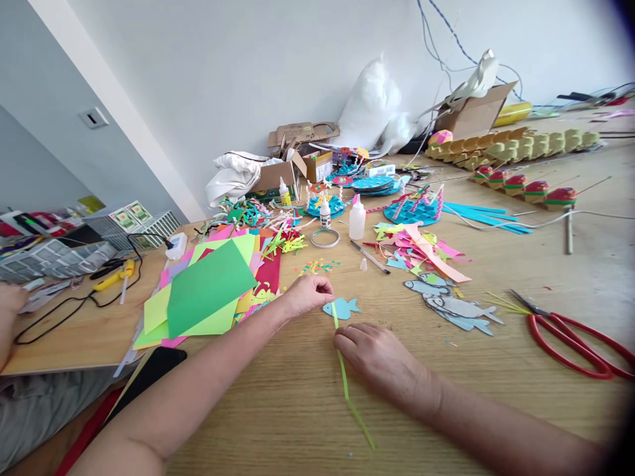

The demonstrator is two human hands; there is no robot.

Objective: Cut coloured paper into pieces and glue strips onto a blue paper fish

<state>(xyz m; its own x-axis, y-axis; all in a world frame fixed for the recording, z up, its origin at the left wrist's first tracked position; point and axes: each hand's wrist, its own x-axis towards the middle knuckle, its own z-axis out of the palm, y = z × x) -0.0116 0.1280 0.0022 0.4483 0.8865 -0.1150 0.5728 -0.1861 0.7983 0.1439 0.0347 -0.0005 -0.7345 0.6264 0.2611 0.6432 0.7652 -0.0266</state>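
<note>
A narrow yellow-green paper strip (343,377) runs down the table in front of me, its lower part bent to the right. My left hand (308,295) pinches around its top end, just above a small blue paper fish (350,308). The strip crosses the fish's body near the head; whether it is stuck there I cannot tell. Lower down, my right hand (380,357) has its fingertips closed on the strip, knuckles up, close below the fish. To the right lies a pile of blue and grey paper fish (454,305) with drawn outlines.
Red-handled scissors (570,337) lie at the right. Coloured paper sheets (211,287) are stacked at the left. Beyond my hands are a glue bottle (356,218), a tape ring (325,238), a brush (370,256) and paper scraps (421,248). Another person's hand (10,299) shows at far left.
</note>
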